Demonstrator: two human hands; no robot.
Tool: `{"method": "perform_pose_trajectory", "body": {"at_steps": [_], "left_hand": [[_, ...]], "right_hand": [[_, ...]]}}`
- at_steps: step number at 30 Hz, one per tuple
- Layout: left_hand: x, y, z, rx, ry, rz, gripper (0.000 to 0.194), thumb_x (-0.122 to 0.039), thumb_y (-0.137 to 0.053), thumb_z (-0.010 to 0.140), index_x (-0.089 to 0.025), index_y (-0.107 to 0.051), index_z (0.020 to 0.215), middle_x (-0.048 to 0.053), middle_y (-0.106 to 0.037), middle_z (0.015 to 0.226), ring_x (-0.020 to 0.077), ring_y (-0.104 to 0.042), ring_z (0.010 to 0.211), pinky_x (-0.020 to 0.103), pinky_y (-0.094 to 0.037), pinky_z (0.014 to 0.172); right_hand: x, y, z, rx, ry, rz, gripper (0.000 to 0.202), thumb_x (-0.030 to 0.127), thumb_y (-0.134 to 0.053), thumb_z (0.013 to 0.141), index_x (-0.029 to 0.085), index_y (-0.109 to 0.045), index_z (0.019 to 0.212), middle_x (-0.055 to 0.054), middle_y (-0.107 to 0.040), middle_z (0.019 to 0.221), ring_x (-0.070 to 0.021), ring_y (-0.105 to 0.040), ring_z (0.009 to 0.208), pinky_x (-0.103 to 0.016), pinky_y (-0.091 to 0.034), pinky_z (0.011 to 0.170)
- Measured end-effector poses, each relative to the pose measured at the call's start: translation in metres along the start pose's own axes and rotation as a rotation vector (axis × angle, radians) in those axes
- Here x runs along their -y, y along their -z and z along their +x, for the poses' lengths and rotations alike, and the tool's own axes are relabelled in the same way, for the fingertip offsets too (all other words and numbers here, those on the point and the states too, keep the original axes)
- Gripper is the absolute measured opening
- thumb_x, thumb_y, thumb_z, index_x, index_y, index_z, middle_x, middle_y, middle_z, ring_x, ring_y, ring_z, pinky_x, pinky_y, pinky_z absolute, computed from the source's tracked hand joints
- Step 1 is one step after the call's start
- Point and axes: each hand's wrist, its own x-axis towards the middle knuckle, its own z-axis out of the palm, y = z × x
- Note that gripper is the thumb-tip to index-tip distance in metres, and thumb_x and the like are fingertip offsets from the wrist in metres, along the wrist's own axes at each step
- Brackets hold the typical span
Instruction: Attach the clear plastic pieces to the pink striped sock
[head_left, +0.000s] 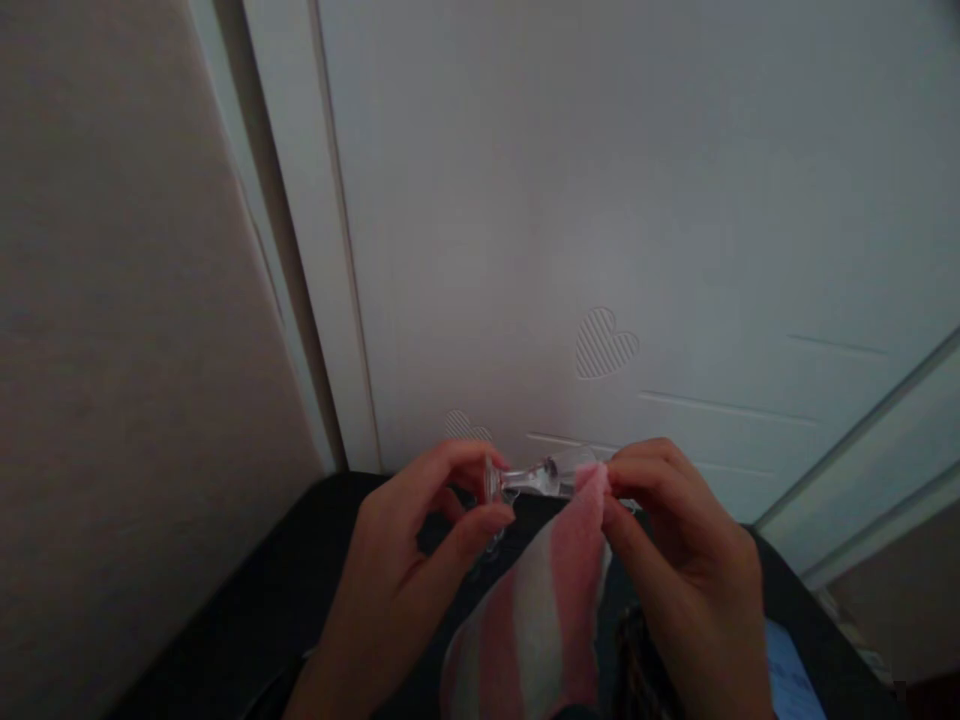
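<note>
A small clear stemmed glass (536,478) is held sideways, its foot to the left and its bowl to the right. My left hand (424,540) is closed on the foot between thumb and fingers. A pink-and-white striped cloth (534,610) hangs from the bowl end, with one corner against or in the mouth; which one I cannot tell. Pinching that corner, my right hand (675,560) is closed at the rim. The cloth partly hides the bowl.
Beneath my hands is a black tabletop (322,530). Another clear object (495,540) shows partly behind my left thumb. A dark patterned item (637,650) and a light blue item (791,670) lie at right. A white panel with embossed hearts (606,343) stands behind.
</note>
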Motion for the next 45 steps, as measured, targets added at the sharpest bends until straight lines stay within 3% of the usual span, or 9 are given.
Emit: {"method": "perform_pose_trajectory", "body": {"at_steps": [5,12,18,25,30,34,37,41,45], "left_hand": [[-0.001,0.004,-0.001,0.016,-0.022,-0.018,0.015,-0.039,-0.052,0.089,-0.026,-0.057,0.091,-0.003,-0.064,0.077,0.0112,-0.06,0.071,0.018,-0.042,0.054],[0.003,-0.002,0.0,0.041,0.055,0.03,0.02,-0.035,-0.056,0.087,-0.029,-0.058,0.106,-0.002,-0.066,0.092,0.0131,-0.063,0.074,0.022,-0.048,0.061],[0.002,-0.006,0.001,0.01,0.083,0.015,0.031,-0.033,-0.056,0.087,-0.034,-0.05,0.118,-0.003,-0.063,0.089,0.0119,-0.062,0.07,0.021,-0.049,0.057],[0.003,-0.011,0.002,0.068,0.047,0.044,0.011,-0.029,-0.055,0.088,-0.028,-0.059,0.098,-0.004,-0.064,0.084,0.0107,-0.06,0.067,0.022,-0.049,0.06],[0.003,-0.013,0.003,0.045,-0.026,0.05,0.012,-0.023,-0.054,0.088,-0.027,-0.059,0.098,-0.002,-0.063,0.097,0.012,-0.061,0.082,0.022,-0.05,0.065],[0.001,-0.013,0.005,0.031,-0.046,0.07,0.007,-0.02,-0.056,0.086,-0.023,-0.061,0.09,0.001,-0.059,0.11,0.0131,-0.06,0.088,0.019,-0.049,0.06],[-0.002,-0.015,0.007,0.074,-0.058,0.088,0.003,-0.019,-0.058,0.084,-0.021,-0.061,0.084,0.002,-0.06,0.104,0.0134,-0.059,0.084,0.02,-0.048,0.061],[-0.004,-0.016,0.008,0.147,-0.08,0.114,0.005,-0.019,-0.058,0.083,-0.02,-0.063,0.081,0.002,-0.062,0.096,0.0151,-0.059,0.085,0.025,-0.047,0.074],[-0.002,-0.014,0.008,0.151,-0.031,0.068,0.007,-0.022,-0.06,0.083,-0.02,-0.066,0.082,0.002,-0.062,0.096,0.0152,-0.059,0.085,0.024,-0.046,0.074]], "right_hand": [[0.001,-0.001,0.002,-0.01,0.04,-0.013,0.015,0.008,-0.059,0.083,0.023,-0.061,0.083,0.003,-0.054,0.084,-0.0107,-0.054,0.08,-0.023,-0.042,0.067],[-0.001,-0.002,0.001,-0.018,0.058,-0.044,0.013,0.012,-0.057,0.087,0.024,-0.061,0.085,0.003,-0.054,0.084,-0.01,-0.053,0.079,-0.022,-0.041,0.065],[-0.001,-0.001,-0.001,-0.025,0.082,-0.043,0.014,0.011,-0.057,0.086,0.025,-0.062,0.088,0.002,-0.054,0.087,-0.011,-0.054,0.081,-0.024,-0.042,0.067],[-0.003,-0.002,0.0,-0.032,0.077,-0.043,0.013,0.011,-0.057,0.086,0.024,-0.061,0.086,0.002,-0.054,0.085,-0.0108,-0.053,0.08,-0.024,-0.043,0.066],[-0.001,-0.002,0.0,-0.033,0.074,-0.061,0.012,0.011,-0.058,0.085,0.023,-0.061,0.084,0.002,-0.053,0.085,-0.0106,-0.053,0.08,-0.023,-0.043,0.066],[-0.002,-0.001,0.001,-0.005,0.088,-0.063,0.013,0.01,-0.057,0.085,0.023,-0.061,0.086,0.002,-0.054,0.084,-0.0105,-0.053,0.079,-0.023,-0.043,0.066],[-0.002,0.0,0.001,0.014,0.095,-0.053,0.015,0.009,-0.057,0.085,0.023,-0.061,0.088,0.002,-0.054,0.085,-0.0109,-0.054,0.079,-0.023,-0.044,0.066],[0.001,-0.001,0.002,0.033,0.098,-0.06,0.018,0.009,-0.057,0.084,0.025,-0.062,0.09,0.001,-0.055,0.086,-0.0115,-0.054,0.08,-0.024,-0.044,0.066],[0.0,-0.001,0.002,0.014,0.084,-0.061,0.019,0.008,-0.056,0.085,0.025,-0.062,0.089,0.001,-0.056,0.086,-0.0121,-0.055,0.081,-0.024,-0.044,0.067]]}}
